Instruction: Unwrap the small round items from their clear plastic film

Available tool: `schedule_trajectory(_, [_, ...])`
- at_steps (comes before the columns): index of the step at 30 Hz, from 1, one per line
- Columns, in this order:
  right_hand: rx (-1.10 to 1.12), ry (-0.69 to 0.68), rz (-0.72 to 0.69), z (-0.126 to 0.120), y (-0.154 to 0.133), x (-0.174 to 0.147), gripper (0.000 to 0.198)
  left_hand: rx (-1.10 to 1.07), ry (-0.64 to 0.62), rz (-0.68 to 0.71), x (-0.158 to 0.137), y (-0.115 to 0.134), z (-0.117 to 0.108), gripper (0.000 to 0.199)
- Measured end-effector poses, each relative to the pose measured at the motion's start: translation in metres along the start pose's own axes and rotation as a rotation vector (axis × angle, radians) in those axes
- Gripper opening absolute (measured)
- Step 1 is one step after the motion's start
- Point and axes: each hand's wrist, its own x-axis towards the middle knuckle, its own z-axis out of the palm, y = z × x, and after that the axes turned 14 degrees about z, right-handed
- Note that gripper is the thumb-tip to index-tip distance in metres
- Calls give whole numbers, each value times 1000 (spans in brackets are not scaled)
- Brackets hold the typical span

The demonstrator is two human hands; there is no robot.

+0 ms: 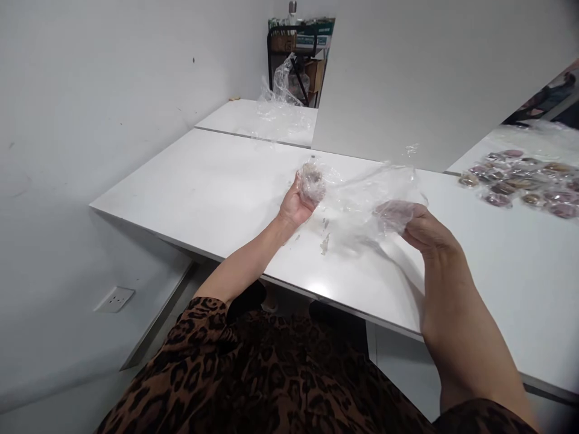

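Note:
A small round brownish-pink object (313,184) under clear plastic sits in my left hand (295,206), whose fingers curl around it. From it a crumpled sheet of clear plastic film (364,196) stretches across to my right hand (409,223). The fingers of my right hand are closed on the film and partly covered by it. Both hands are above the white table (181,175). What the round object is exactly cannot be made out through the plastic.
Several plastic-wrapped roundish pieces (511,181) lie at the table's right. Loose clear plastic (283,90) is heaped at the back left, before a black rack (292,29) with boxes. A white panel (407,78) stands along the far edge; a wall (113,90) borders the left.

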Motion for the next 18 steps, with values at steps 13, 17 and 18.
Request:
schedule_trajectory(13, [-766,561,-951,69,-15,-34,45,84,-124,39,-7,-20,-7,43])
schedule_trajectory(17, [-824,343,-697,79,-6,-37,25,96,-176,-37,-11,-16,-3,48])
schedule_trajectory(18, [-722,328,-649,78,-7,-36,25,107,-155,-59,-11,-13,-2,50])
